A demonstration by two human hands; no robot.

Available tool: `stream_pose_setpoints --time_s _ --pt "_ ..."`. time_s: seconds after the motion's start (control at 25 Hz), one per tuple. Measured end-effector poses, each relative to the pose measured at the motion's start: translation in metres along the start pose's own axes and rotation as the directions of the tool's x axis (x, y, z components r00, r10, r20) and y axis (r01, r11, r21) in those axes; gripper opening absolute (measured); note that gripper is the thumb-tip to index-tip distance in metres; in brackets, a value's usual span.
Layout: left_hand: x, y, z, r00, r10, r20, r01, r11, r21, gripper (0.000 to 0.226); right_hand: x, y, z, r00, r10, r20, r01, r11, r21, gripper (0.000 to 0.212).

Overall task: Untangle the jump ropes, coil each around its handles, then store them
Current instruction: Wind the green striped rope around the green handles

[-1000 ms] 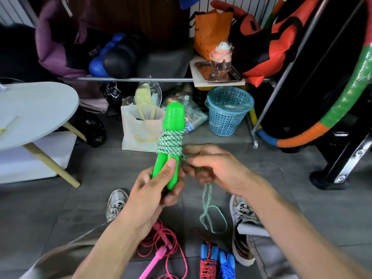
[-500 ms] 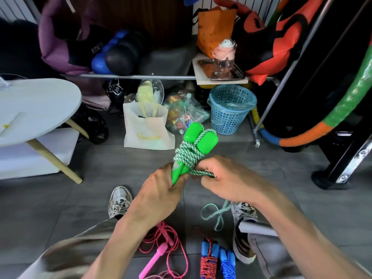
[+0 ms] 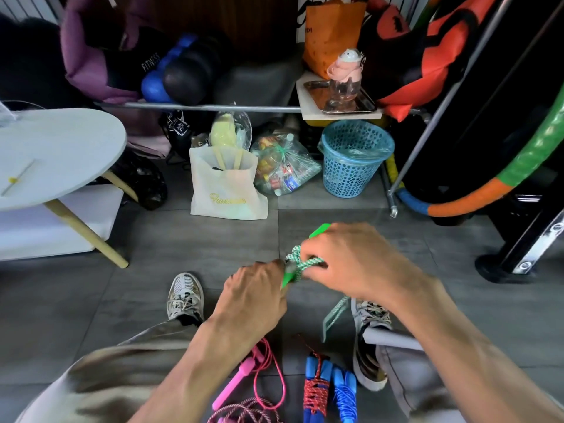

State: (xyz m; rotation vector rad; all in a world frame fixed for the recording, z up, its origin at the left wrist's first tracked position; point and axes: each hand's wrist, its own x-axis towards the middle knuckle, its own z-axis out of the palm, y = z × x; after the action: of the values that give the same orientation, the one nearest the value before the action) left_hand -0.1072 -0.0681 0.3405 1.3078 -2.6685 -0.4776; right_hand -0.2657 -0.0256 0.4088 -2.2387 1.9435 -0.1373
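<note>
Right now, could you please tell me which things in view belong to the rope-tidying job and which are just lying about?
Job:
left hand and right hand, both gripping the green jump rope
pink jump rope
blue-handled jump ropes

Lying about:
blue basket
white tote bag
round table
bag of bottles

Grey tiled floor (image 3: 189,239). Round white tabletop (image 3: 61,151) on slanted wooden legs, left. Metal shelf rail (image 3: 198,107) across back, bags piled above. Blue mesh basket (image 3: 351,166), white tote bag (image 3: 225,190), clear plastic bag (image 3: 283,166) beneath. Even, soft light.
</note>
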Motion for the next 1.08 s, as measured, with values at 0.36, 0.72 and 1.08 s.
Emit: stream_pose_setpoints --time_s 0.36,0.72,1.08 --pt "-0.018 0.009 -0.006 0.951 0.308 0.025 -0.308 0.951 0.025 0.022 0.000 0.023 -0.008 0.981 -0.014 0.193 -0.044 0.955 0.293 0.056" --pt "-0.020 0.002 -0.028 0.865 0.501 -0.019 -0.473 0.804 -0.359 0.021 0.005 0.036 -0.004 0.895 -0.306 0.325 -0.221 0.328 0.918 0.026" --pt "-0.015 -0.008 -0.048 0.972 0.145 -0.184 -0.233 0.658 -0.716 0.032 0.010 0.016 0.005 0.984 -0.179 -0.006 0.025 0.101 0.995 0.038"
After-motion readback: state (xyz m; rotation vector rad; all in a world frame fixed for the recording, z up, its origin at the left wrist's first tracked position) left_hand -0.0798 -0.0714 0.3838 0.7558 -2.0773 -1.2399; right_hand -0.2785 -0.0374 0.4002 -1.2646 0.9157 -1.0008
